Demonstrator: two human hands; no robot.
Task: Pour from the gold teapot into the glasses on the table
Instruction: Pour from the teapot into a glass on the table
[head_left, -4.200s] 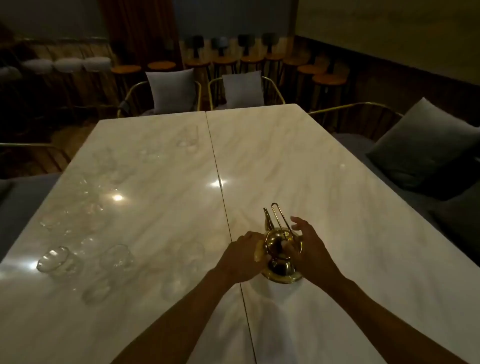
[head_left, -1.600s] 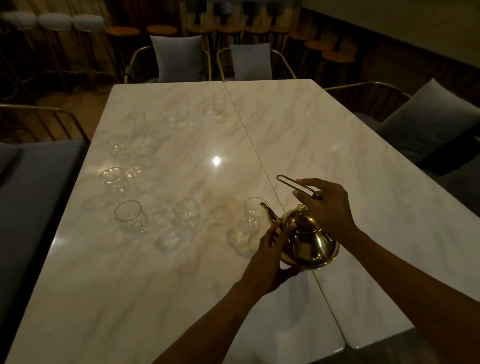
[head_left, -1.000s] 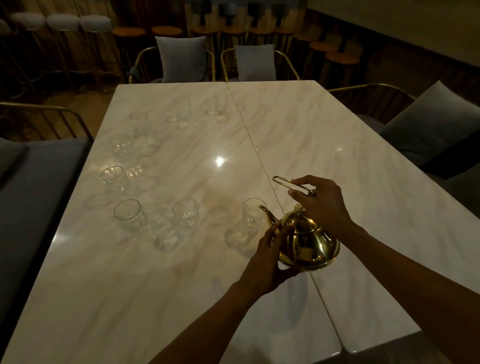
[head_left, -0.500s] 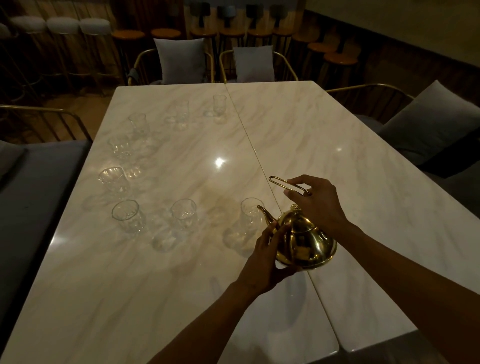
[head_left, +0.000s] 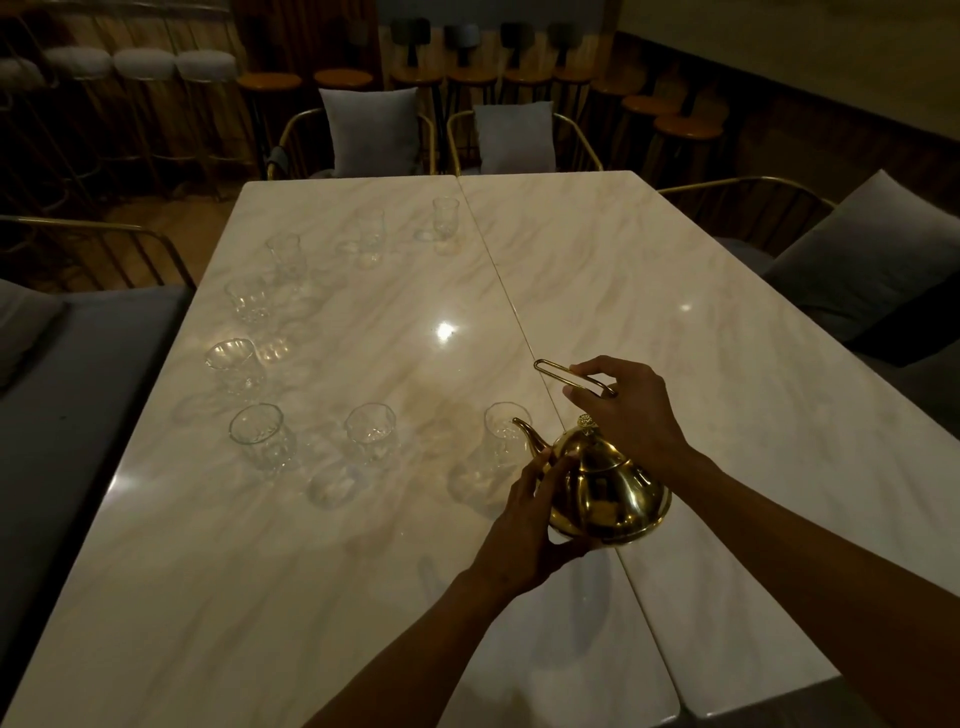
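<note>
The teapot (head_left: 605, 480) hangs tilted above the table (head_left: 649, 291), near the seam between its two marble slabs, with its spout (head_left: 529, 435) at the rim of the nearest glass (head_left: 506, 431). The right hand (head_left: 628, 408) pinches the thin wire handle (head_left: 569, 375) from above, and the left hand (head_left: 530, 519) cups the pot's left flank and base, fingers curled against the metal. No stream can be made out in the dim light. The pot looks like polished, rigid metal, likely slick under the palm, and the hinged-looking handle probably gives little control over tilt on its own; the steadying palm low on the body is, in my judgement, what sets the pour angle. Its weight depends on the fill, which cannot be seen. If the contents are hot, the wall would be a poor place to hold for long. The glasses are small, thin and clear, probably light and easy to tip with a nudge of the spout; seven more (head_left: 370, 432) stand in a loose arc further left and back, hard to see against the glossy top.
</note>
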